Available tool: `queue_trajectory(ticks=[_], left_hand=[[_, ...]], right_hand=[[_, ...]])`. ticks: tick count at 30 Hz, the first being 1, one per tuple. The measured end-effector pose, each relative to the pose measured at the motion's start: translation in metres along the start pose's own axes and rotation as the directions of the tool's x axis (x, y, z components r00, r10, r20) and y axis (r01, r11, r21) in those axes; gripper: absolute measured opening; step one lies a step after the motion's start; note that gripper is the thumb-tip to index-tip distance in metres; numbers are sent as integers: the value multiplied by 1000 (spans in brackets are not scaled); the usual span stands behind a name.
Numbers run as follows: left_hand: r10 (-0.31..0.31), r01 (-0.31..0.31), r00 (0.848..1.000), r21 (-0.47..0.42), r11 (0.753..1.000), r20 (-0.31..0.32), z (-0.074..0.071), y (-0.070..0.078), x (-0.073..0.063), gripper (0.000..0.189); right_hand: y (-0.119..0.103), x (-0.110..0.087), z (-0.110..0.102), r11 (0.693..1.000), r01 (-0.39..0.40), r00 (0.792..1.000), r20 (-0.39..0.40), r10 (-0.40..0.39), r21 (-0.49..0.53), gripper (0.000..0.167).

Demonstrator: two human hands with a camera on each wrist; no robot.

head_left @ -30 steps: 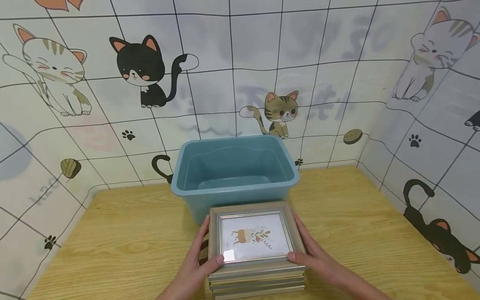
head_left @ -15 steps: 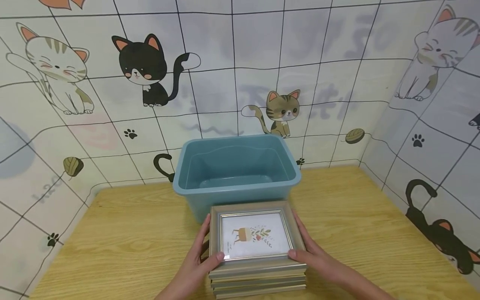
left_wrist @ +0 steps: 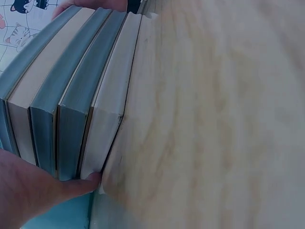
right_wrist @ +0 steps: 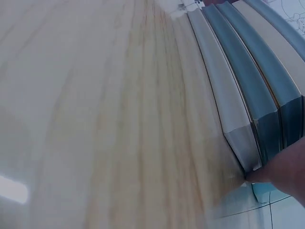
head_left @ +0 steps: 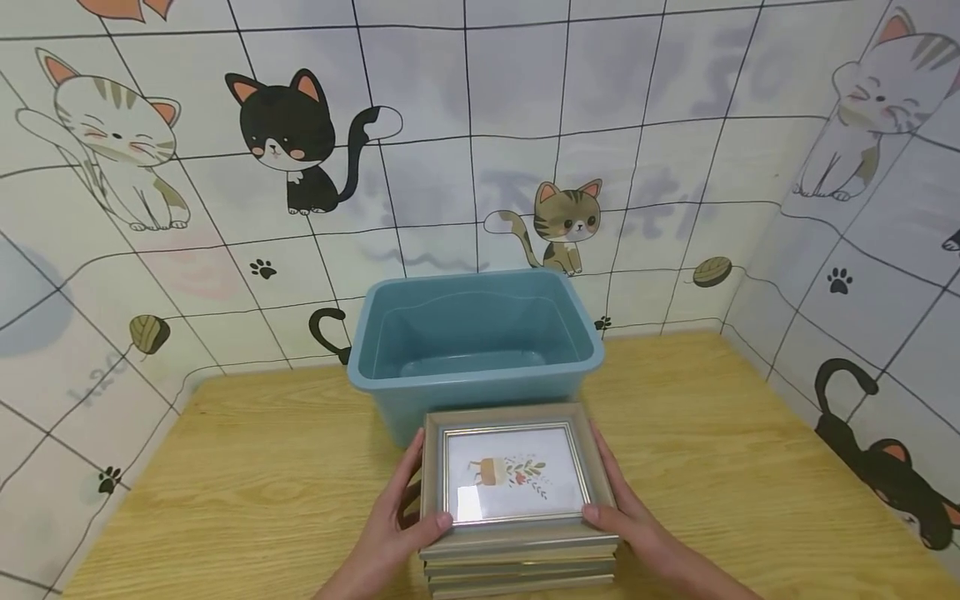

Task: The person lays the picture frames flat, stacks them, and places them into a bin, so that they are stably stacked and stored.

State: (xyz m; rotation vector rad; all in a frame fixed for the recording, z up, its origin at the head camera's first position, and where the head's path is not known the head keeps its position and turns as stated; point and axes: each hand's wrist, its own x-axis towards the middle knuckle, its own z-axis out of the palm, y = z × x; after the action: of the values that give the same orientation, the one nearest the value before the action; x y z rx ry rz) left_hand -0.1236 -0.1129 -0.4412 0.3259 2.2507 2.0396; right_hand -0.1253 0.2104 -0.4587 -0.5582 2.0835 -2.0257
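A stack of picture frames [head_left: 521,546] stands in front of the blue bin on the wooden table, edges roughly lined up. The topmost picture frame [head_left: 517,529] has a silver-beige border and a print of a plant in an orange pot under glass. My left hand [head_left: 393,517] grips the stack's left side, thumb over the near left corner of the top frame. On the opposite side my right hand [head_left: 637,517] holds it likewise. Both wrist views show a finger at the lowest frame's edge, where blue-grey and pale frames [left_wrist: 86,124] alternate.
Directly behind the stack is a blue plastic bin [head_left: 480,383] with nothing visible inside, its front wall partly covered by the frames. A wall sheet with cartoon cats [head_left: 420,183] rises behind and right of the wooden table [head_left: 285,483].
The head view has shifted very slightly. Both hands keep the same hold on the stack, which stays in front of the bin.
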Motion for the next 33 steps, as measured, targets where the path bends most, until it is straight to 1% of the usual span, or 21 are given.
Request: queue_trajectory(ticks=[3,7,8,10,12,15,20,22,26,28,33], left_hand=[[3,-3,1000,-5,1000,-12,0,-1,-3,90],[39,-40,999,-48,998,-14,2,-3,-7,95],[58,-58,998,-55,997,-8,2,-4,-8,97],[75,-75,997,-68,995,-6,1,-5,-9,100],[73,-74,997,-64,995,-6,0,-5,-10,102],[71,-71,997,-90,993,0,-1,-5,-11,104],[55,-52,998,-137,989,16,0,-6,-14,103],[58,-54,998,-150,987,23,1,-5,-14,103],[76,-68,996,-170,983,42,1,-4,-15,103],[69,-61,997,-174,983,41,1,-3,-15,102],[44,-30,997,-225,974,61,1,-4,-15,104]], right_hand=[[0,-1,2,1000,13,1000,-6,-13,7,92],[-1,-4,0,999,42,999,20,-42,-19,91],[-1,-5,0,999,51,998,29,-50,-20,91],[-3,-6,1,998,69,996,49,-68,-10,91],[-4,-6,3,997,81,995,58,-80,-4,92],[-6,-5,6,995,97,993,68,-98,11,93],[-5,-10,7,998,36,998,47,-39,50,93],[-4,-11,6,998,13,999,32,-15,60,92],[-3,-11,5,1000,20,1000,-11,-20,21,92],[-2,-11,5,1000,24,999,-31,-24,-7,91],[0,-11,5,997,54,997,-60,-57,-51,90]])
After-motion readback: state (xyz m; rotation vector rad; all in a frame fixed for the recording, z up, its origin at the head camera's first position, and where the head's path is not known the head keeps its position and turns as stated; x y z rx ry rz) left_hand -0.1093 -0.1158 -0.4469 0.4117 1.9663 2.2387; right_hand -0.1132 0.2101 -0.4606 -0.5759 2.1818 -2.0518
